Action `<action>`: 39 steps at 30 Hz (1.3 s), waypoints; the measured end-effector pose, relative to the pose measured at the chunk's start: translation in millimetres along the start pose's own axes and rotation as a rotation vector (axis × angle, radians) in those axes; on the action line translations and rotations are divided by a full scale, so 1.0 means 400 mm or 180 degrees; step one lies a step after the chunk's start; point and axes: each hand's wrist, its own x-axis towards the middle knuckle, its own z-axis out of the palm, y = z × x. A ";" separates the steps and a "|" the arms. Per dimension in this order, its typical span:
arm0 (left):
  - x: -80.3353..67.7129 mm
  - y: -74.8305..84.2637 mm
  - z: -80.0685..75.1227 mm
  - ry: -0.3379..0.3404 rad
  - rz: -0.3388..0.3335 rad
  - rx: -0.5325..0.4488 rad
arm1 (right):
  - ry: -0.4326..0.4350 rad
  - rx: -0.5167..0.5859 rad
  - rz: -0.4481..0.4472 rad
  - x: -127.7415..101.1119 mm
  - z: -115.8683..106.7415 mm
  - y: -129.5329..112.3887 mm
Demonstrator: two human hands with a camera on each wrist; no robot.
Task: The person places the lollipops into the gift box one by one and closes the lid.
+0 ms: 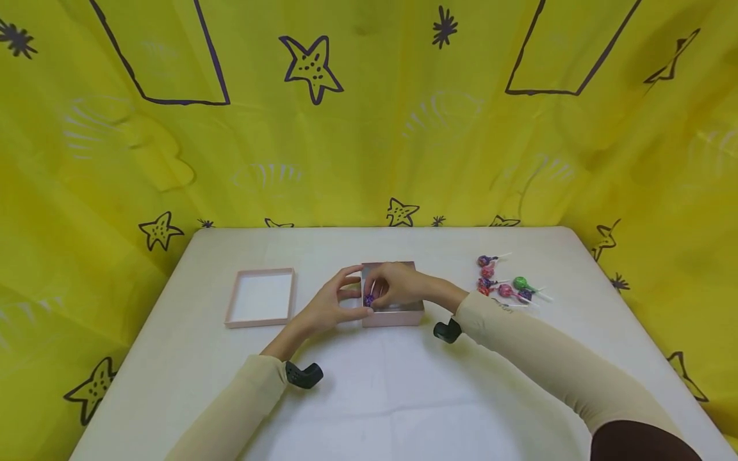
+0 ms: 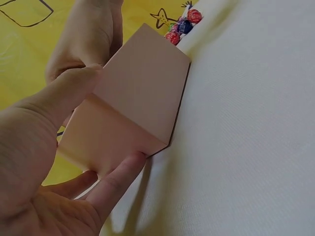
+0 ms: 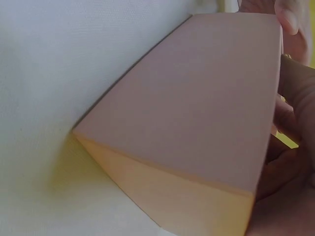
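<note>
A pink open box (image 1: 398,318) stands mid-table. My left hand (image 1: 328,306) holds its left end, with the thumb by the near corner and the fingers spread along the end wall. In the left wrist view, that thumb lies at the top edge while fingertips touch the end wall low down. My right hand (image 1: 398,283) reaches into the box from above, its fingers curled down and pinching a purple-wrapped lollipop (image 1: 369,299) near the left end. The box wall hides most of that hand's fingers in the right wrist view. How much else lies inside the box cannot be seen.
A shallow pink-rimmed lid (image 1: 261,323) with a white inside lies left of the box. On the right is a loose group of several wrapped lollipops, among them a green lollipop (image 1: 521,283) and a pink lollipop (image 1: 505,291). A yellow patterned curtain (image 1: 357,160) hangs behind the white table (image 1: 392,397).
</note>
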 end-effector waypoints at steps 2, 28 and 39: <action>0.001 0.001 0.002 0.0003 0.0001 0.0007 | -0.0026 0.0027 0.0003 0.001 0.004 0.000; 0.005 -0.014 0.008 0.0088 0.0022 0.0009 | -0.0242 -0.0039 0.0004 0.002 0.018 -0.008; 0.004 -0.014 0.009 0.0059 0.0089 -0.0032 | -0.0339 -0.0108 0.0064 0.006 0.010 -0.009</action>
